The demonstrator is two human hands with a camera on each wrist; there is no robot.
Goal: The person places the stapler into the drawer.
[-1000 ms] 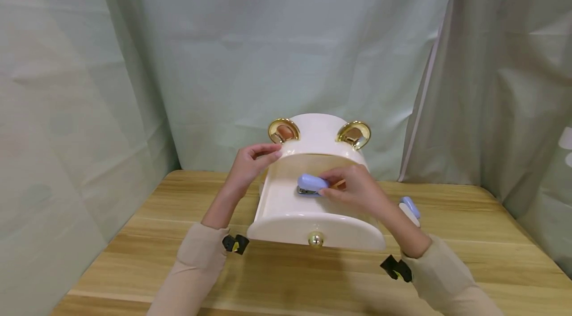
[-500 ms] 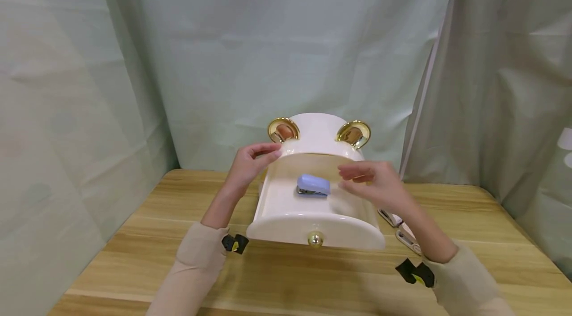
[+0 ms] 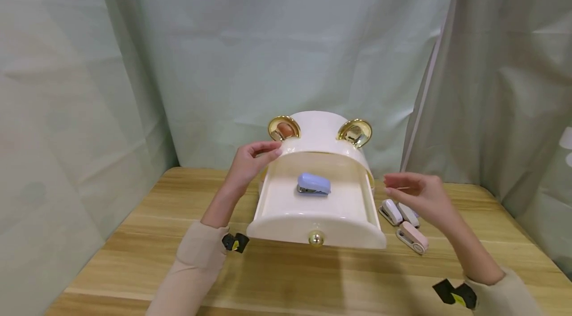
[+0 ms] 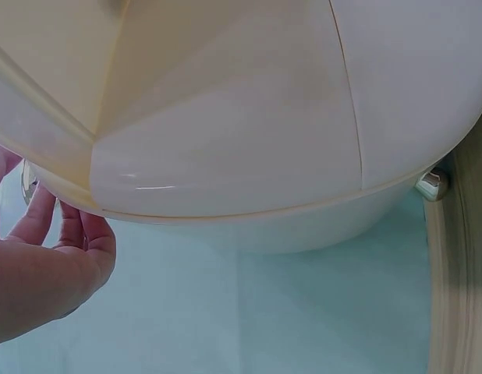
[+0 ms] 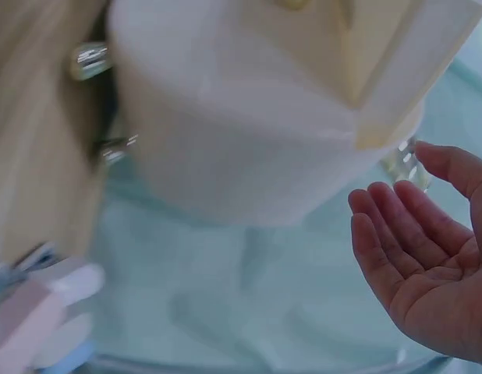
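Blue stapler (image 3: 314, 184) inside open drawer (image 3: 313, 206)

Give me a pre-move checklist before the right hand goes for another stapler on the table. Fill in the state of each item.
1. Drawer pulled open with bare floor left: ok, wide open.
2. Blue stapler lying inside the drawer, free of any hand: ok.
3. Left hand steadying the box at its top left edge: ok, fingers rest on the rim near the gold ear.
4. Right hand free: ok, fingers relaxed, holding nothing, beside the drawer.
5. Staplers on the table within sight: ok, a small group lies right of the box, below the right hand.
6. Exact count of that group: cannot tell, they overlap.
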